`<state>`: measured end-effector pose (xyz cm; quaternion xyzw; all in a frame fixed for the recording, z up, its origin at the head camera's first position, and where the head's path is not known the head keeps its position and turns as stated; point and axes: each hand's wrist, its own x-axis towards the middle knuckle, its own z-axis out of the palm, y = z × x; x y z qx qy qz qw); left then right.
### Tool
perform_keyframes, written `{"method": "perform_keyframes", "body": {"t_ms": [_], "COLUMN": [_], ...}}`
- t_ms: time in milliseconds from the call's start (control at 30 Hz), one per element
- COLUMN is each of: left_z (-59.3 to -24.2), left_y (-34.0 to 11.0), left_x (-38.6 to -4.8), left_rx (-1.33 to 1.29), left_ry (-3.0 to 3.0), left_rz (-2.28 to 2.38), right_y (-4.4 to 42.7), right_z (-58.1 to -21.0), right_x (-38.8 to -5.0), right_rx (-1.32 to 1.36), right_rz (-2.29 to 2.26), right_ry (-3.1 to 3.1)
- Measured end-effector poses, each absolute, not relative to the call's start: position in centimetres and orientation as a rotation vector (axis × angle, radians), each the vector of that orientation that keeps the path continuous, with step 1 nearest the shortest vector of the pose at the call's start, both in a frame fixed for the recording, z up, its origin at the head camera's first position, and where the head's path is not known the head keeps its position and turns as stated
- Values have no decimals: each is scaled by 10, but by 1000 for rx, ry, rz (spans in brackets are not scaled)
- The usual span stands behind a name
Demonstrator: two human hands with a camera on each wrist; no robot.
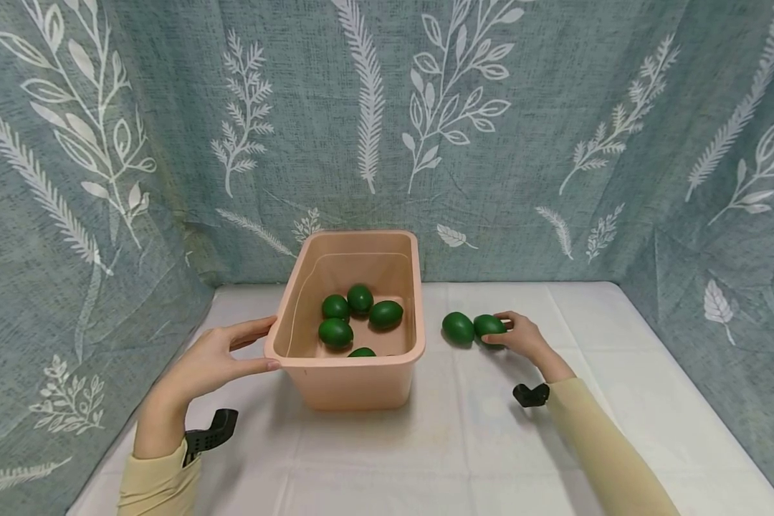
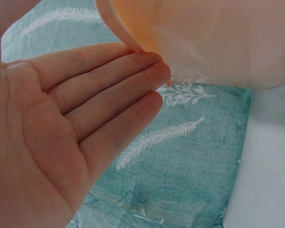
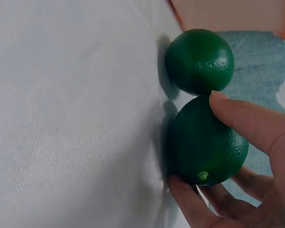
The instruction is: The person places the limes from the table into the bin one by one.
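Note:
On the white cloth to the right of the bin lie two glossy green limes. My right hand (image 1: 522, 335) has its thumb and fingers around the right-hand lime (image 3: 206, 142), which still rests on the cloth. The other lime (image 3: 199, 61) sits against it on the bin side. My left hand (image 1: 209, 358) touches the left side of the peach plastic bin (image 1: 355, 383) with fairly straight fingers (image 2: 118, 88), its thumb by the front corner. Inside the bin, several limes (image 1: 335, 333) lie on the floor; the front wall partly hides the nearest.
A blue-green curtain (image 1: 335, 143) with white leaf prints hangs behind and on both sides of the white-covered table (image 1: 374, 466). The bin's back end stands close to the rear curtain. Black wrist mounts (image 1: 532, 395) stick out below both hands.

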<state>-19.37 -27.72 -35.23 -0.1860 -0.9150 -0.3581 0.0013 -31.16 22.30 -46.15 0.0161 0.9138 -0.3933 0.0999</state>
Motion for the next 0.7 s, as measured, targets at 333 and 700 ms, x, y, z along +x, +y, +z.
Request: {"method": "perform_keyframes", "body": {"t_ms": [333, 700], "left_z": [-350, -350], "left_y": [-276, -275], "left_x": [-192, -191], "left_rx": [-601, -610], "left_ry": [-2867, -2862], "left_rz": [-1125, -1133], "right_y": [226, 233], "right_z": [-464, -461], "right_x": [-308, -304], "right_rx": [62, 61], "right_rz": [-1182, -1179], "right_ry": [2711, 2729]}}
